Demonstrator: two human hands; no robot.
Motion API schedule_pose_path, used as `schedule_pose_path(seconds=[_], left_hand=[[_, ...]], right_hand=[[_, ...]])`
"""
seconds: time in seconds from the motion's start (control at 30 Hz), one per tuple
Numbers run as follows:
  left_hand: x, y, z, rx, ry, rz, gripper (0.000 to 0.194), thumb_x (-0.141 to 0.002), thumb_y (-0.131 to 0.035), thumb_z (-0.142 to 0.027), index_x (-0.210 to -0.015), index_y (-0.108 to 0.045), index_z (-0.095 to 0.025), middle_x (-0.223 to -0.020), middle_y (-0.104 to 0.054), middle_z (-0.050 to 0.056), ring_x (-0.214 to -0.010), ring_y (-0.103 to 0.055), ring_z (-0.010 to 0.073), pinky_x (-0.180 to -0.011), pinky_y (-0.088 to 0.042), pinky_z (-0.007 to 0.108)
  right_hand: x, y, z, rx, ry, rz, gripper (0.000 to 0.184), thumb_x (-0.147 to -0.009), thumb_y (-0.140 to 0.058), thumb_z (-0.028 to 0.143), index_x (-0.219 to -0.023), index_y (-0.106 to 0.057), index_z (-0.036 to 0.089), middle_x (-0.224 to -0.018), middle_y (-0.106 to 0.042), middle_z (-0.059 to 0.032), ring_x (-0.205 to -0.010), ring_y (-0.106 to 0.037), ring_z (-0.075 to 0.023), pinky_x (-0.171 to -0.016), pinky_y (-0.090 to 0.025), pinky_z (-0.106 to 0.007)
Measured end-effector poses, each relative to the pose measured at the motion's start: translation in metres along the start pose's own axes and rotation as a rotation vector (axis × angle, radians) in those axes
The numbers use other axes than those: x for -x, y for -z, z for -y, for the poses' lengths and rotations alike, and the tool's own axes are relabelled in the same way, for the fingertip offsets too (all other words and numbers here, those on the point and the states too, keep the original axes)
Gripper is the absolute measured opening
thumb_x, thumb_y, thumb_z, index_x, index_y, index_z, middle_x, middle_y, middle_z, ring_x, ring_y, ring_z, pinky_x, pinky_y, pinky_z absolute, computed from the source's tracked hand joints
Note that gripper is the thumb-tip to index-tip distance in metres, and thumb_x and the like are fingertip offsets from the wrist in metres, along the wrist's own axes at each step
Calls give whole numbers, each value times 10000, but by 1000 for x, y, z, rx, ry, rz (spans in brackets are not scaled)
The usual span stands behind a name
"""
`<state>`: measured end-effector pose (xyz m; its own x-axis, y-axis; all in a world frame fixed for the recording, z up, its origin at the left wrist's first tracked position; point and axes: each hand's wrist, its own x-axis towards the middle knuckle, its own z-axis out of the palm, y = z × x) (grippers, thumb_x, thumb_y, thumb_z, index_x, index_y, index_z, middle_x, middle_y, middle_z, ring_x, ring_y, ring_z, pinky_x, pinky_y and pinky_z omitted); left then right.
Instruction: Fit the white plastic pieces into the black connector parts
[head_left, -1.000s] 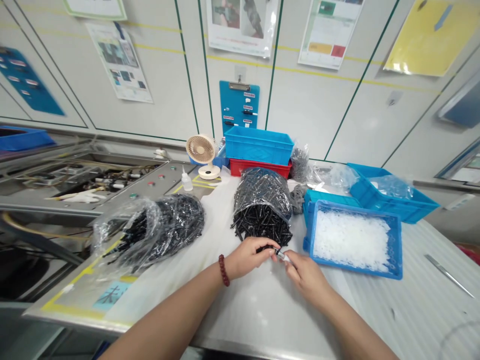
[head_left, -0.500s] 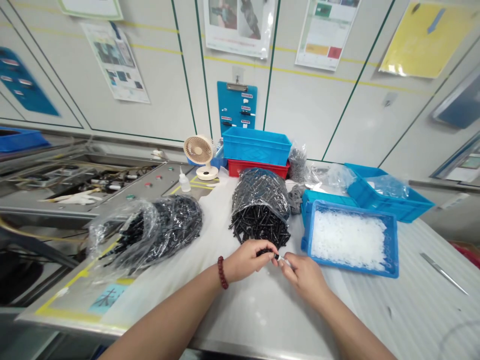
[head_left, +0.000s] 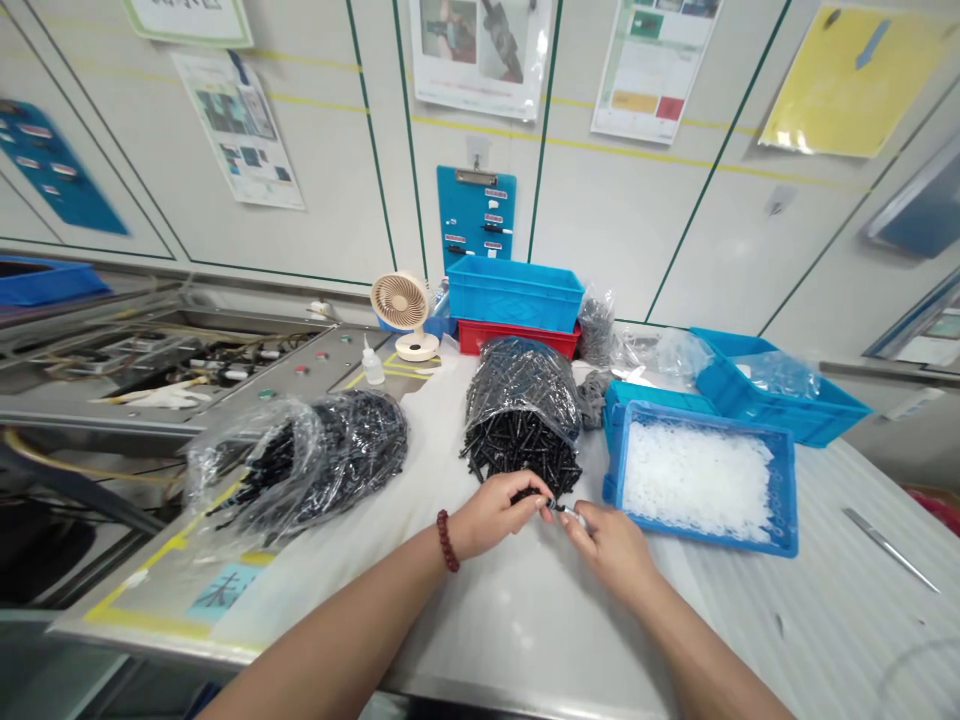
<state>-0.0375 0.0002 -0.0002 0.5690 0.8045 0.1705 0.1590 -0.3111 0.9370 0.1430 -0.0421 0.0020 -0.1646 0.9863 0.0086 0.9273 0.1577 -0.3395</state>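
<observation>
My left hand (head_left: 499, 515) is closed around a thin black rod-like part (head_left: 553, 505), in front of the open mouth of a clear plastic bag. My right hand (head_left: 616, 550) pinches a small whitish piece (head_left: 569, 515) at the right end of that part, where the fingertips almost meet. Whether the two pieces are joined cannot be made out. Many similar black parts (head_left: 525, 445) spill from the bag just beyond my fingers. To the right, a blue tray (head_left: 697, 536) is full of small white translucent pieces (head_left: 697, 480).
A second bag of black parts (head_left: 352, 450) lies at the left. Behind stand a small fan (head_left: 405, 312), a dropper bottle (head_left: 372, 364), a blue bin (head_left: 517, 295) on a red one (head_left: 480, 338), and another blue bin (head_left: 802, 410). Tweezers (head_left: 889, 548) lie at the right.
Both hands stay almost in place, with a slight shift of the fingers around the black part and the whitish piece. The view has moved a little.
</observation>
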Motion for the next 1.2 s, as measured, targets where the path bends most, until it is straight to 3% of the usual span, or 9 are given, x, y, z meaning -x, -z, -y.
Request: schedule_pose_path(seconds=[0.2,0.43,0.57,0.7,0.8,0.93,1.03,1.13,1.2], left_hand=[[-4,5,5,122,1,-92,352,-814,-475,-450,-853,-547,-108,-665,-609,31,-426,-392,52,-440,-335,169],[-8,4,3,131,25,-116,405,-772,-535,-448,-946,-603,-89,-756,-648,71,-431,-382,49,-444,-327,175],[-5,3,-12,87,-17,-116,356,-770,-543,-432,-876,-606,-98,-733,-648,68,-451,-410,60,-465,-354,178],[15,11,-35,-41,-41,-95,320,-792,-527,-412,-830,-609,-105,-700,-630,54,-458,-419,62,-461,-358,169],[39,36,-49,-143,9,-201,280,-797,-524,-378,-814,-596,-108,-657,-598,28,-458,-414,62,-451,-347,163],[80,97,-61,-351,91,-646,198,-755,-559,-317,-706,-555,-125,-576,-527,-18,-513,-440,80,-501,-356,168],[106,147,-66,-401,136,-852,201,-787,-498,-332,-726,-502,-141,-552,-461,-42,-473,-393,73,-466,-323,167],[124,182,-67,-418,216,-959,228,-795,-476,-375,-761,-474,-150,-511,-405,-63,-404,-327,67,-400,-262,165],[130,193,-64,-427,283,-950,274,-766,-514,-415,-732,-485,-145,-480,-397,-65,-382,-323,67,-384,-255,168]], right_hand=[[-4,-5,-3,-34,17,-19,385,-872,-339,457,-636,-499,199,-543,-523,8,-526,-478,-126,-480,-210,-216],[-6,-5,-5,-68,64,-52,397,-878,-310,456,-636,-494,200,-567,-556,-2,-534,-501,-138,-489,-244,-211],[-6,-4,-6,-93,95,-65,408,-876,-294,469,-666,-521,203,-589,-588,-14,-556,-535,-154,-499,-278,-218],[-7,-6,-11,-171,134,-47,425,-854,-286,517,-686,-537,217,-643,-628,-25,-628,-589,-185,-556,-356,-235],[-11,-8,-14,-205,124,-50,433,-821,-296,568,-700,-549,239,-637,-635,-27,-625,-603,-209,-557,-381,-254],[-15,-8,-16,-242,113,-15,379,-780,-337,577,-671,-540,276,-624,-636,-38,-646,-612,-253,-574,-401,-299],[-16,-7,-17,-281,83,19,342,-756,-348,570,-665,-535,298,-717,-658,-78,-724,-618,-292,-641,-416,-354],[-17,-6,-18,-335,81,24,283,-723,-387,547,-677,-546,318,-842,-666,-101,-788,-620,-304,-689,-418,-368],[-17,-6,-18,-348,83,28,267,-715,-402,539,-683,-555,323,-862,-668,-97,-799,-622,-304,-690,-422,-363]])
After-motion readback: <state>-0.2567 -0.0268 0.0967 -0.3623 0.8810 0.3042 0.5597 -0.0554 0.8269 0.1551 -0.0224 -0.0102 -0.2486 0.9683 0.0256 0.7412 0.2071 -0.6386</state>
